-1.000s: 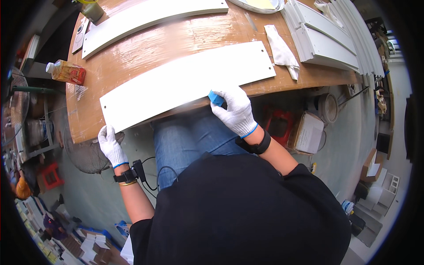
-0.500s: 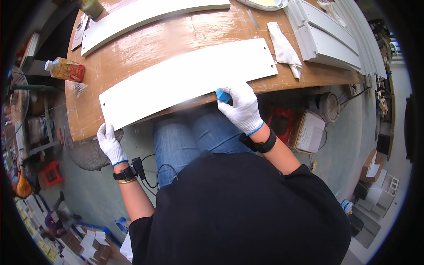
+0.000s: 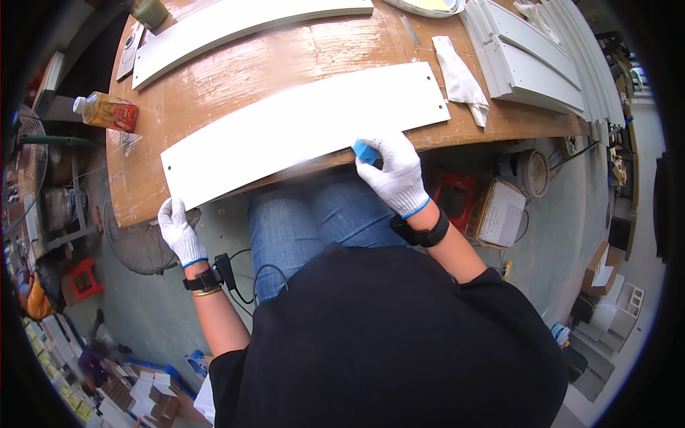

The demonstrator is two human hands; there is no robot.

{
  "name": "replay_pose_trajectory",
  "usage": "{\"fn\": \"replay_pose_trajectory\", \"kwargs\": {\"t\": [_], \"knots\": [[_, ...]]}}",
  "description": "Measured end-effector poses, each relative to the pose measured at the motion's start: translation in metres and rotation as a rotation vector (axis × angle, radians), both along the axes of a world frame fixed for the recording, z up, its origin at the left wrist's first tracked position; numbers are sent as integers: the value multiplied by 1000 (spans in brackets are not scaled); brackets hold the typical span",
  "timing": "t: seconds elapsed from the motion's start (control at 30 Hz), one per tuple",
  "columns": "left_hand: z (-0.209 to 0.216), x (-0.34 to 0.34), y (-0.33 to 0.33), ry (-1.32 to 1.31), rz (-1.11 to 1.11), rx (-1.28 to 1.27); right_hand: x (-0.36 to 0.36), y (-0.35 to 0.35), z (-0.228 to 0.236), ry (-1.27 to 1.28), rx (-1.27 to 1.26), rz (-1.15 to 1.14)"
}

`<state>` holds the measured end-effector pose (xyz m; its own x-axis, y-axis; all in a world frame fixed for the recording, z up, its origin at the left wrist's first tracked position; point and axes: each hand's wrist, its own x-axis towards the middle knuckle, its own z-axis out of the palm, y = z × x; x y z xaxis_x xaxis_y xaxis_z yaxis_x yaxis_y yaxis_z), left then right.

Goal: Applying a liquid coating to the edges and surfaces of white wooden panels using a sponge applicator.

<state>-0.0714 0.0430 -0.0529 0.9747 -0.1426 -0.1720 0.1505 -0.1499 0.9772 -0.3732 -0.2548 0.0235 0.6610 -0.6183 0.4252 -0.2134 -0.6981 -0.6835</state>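
Observation:
A long white board with small holes at its ends lies along the near edge of the brown worktable. At its near left corner, the gloved fingers of my left hand are closed on the board. A small blue block sits pinched between the thumb and fingers of my right hand, at the board's near long edge, right of its middle. Both hands wear white knit gloves. The fingertips of my right hand partly cover the block.
Another white board lies farther back. Stacked white panels stand at the right, beside a white cloth. A bottle with reddish-brown contents is at the left edge. Below the table are a bucket, a carton and a red stool.
My right hand and the blue block have shifted slightly to the right along the board's near edge. My left hand has barely moved and stays at the corner.

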Motion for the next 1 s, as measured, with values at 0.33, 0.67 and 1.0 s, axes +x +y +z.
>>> {"fn": "replay_pose_trajectory", "kwargs": {"t": [0.33, 0.67, 1.0], "knots": [[-2, 1, -1, -26, -14, -33, 3, 4, 8, -57, 36, -9], [0, -1, -3, -10, -8, -47, -47, -37, -3, -16, -69, -271], [9, -7, -9, -14, 4, -40, -38, -36, -9, -65, 34, -128]]}}
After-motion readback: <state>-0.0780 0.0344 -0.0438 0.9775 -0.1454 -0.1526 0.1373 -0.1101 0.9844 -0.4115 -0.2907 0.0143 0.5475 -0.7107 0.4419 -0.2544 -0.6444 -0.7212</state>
